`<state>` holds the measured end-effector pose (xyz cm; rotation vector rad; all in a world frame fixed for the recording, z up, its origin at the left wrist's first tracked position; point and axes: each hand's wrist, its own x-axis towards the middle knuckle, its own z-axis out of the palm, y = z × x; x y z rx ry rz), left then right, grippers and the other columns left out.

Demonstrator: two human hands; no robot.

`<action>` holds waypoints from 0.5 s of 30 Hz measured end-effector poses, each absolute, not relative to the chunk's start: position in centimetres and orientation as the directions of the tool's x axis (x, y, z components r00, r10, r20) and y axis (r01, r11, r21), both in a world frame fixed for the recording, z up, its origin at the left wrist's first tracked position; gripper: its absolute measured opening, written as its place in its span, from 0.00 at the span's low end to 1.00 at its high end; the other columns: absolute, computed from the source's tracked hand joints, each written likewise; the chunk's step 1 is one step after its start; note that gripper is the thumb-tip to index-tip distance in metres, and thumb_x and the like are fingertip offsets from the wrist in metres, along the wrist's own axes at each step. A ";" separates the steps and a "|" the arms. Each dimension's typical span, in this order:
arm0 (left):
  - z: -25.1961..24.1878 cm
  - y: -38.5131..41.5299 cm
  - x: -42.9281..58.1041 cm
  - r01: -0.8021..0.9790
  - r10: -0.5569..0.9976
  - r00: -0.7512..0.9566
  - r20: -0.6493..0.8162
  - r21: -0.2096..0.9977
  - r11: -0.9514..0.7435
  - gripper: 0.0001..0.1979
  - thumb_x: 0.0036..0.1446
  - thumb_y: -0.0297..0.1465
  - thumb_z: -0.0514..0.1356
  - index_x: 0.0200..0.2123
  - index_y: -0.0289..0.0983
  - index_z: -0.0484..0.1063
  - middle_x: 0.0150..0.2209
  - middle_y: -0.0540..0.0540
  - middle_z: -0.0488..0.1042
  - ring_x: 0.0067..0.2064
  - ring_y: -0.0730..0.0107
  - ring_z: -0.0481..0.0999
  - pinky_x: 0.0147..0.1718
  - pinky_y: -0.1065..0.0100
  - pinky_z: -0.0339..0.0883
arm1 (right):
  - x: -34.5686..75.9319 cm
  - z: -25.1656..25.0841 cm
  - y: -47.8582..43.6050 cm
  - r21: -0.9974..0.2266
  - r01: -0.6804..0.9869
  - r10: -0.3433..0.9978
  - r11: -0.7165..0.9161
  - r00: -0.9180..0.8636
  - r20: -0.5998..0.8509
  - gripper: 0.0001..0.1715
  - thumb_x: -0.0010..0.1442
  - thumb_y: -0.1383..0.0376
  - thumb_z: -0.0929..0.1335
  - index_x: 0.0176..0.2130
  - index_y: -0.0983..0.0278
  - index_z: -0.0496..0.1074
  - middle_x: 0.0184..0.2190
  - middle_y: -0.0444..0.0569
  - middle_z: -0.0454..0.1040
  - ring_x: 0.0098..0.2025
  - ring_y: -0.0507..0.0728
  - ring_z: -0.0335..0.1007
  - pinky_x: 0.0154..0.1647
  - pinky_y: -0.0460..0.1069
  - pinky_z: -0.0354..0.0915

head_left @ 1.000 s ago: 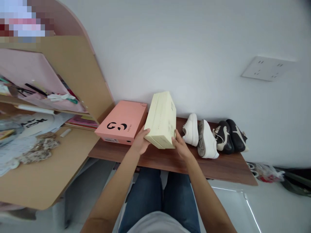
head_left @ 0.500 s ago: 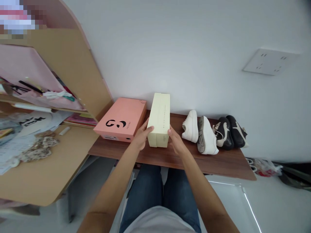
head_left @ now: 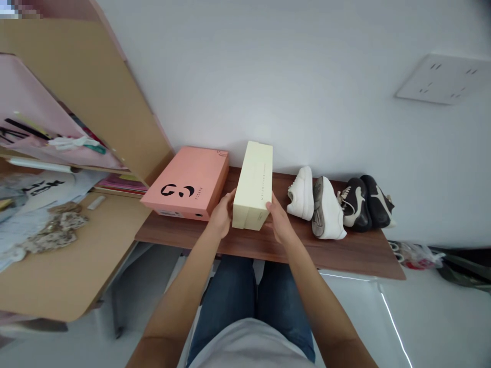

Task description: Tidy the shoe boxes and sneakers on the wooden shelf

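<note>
Between my two hands is a pale yellow shoe box (head_left: 253,179), tall and narrow, tilted a little to the right. My left hand (head_left: 222,214) is on its left side, fingers partly hidden behind the box. Against its right side my right hand (head_left: 279,219) presses, the thumb on the front edge near the printed lettering. A pink shoe box (head_left: 188,183) lies flat just left of my left hand. Right of my right hand, a pair of white sneakers (head_left: 303,193) rests on the brown wooden board (head_left: 356,258), one of them tipped on its side.
Black shoes with cream markings (head_left: 355,204) stand at the board's right end. A desk (head_left: 95,245) with papers and a patterned cloth (head_left: 57,232) is on the left. The white wall (head_left: 307,92) rises behind, with a socket plate (head_left: 441,79). A plastic bag (head_left: 420,256) lies at far right.
The pale yellow box has tilted, its top leaning right. My left thumb has moved off its front edge. The view has shifted slightly.
</note>
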<state>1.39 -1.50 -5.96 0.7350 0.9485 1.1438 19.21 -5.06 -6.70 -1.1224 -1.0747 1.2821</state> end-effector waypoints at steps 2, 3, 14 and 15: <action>-7.6 -1.5 1.4 -0.410 0.945 0.076 -0.318 0.854 0.320 0.23 0.60 0.44 0.56 0.53 0.39 0.74 0.56 0.43 0.74 0.58 0.53 0.70 0.49 0.60 0.68 | 19.4 -6.5 -5.2 -0.985 -0.173 0.999 -0.015 0.048 -0.023 0.42 0.60 0.47 0.66 0.68 0.47 0.52 0.67 0.36 0.57 0.70 0.61 0.50 0.68 0.63 0.52; -8.4 -1.5 1.4 -0.407 0.934 0.038 -0.356 0.848 0.340 0.22 0.58 0.43 0.58 0.51 0.38 0.75 0.54 0.42 0.75 0.57 0.54 0.71 0.47 0.62 0.69 | 19.5 -6.4 -5.3 -0.982 -0.187 0.997 -0.014 0.068 -0.027 0.42 0.59 0.47 0.66 0.68 0.47 0.51 0.68 0.36 0.56 0.70 0.61 0.49 0.69 0.62 0.51; -12.0 -2.5 3.1 -0.555 0.820 0.033 -0.572 0.672 0.491 0.10 0.56 0.36 0.63 0.39 0.37 0.75 0.37 0.45 0.79 0.37 0.70 0.76 0.36 0.70 0.70 | 23.7 -7.2 -7.8 -0.950 -0.311 0.975 0.021 0.215 -0.049 0.31 0.59 0.50 0.67 0.61 0.48 0.65 0.67 0.40 0.59 0.67 0.63 0.56 0.59 0.62 0.64; -11.8 -2.7 3.4 -0.580 0.828 0.040 -0.560 0.661 0.475 0.11 0.56 0.37 0.64 0.40 0.38 0.75 0.39 0.45 0.79 0.38 0.69 0.77 0.37 0.69 0.71 | 23.9 -7.5 -8.0 -0.948 -0.315 0.972 0.036 0.233 -0.040 0.30 0.59 0.50 0.68 0.60 0.49 0.67 0.67 0.41 0.60 0.66 0.63 0.57 0.60 0.61 0.64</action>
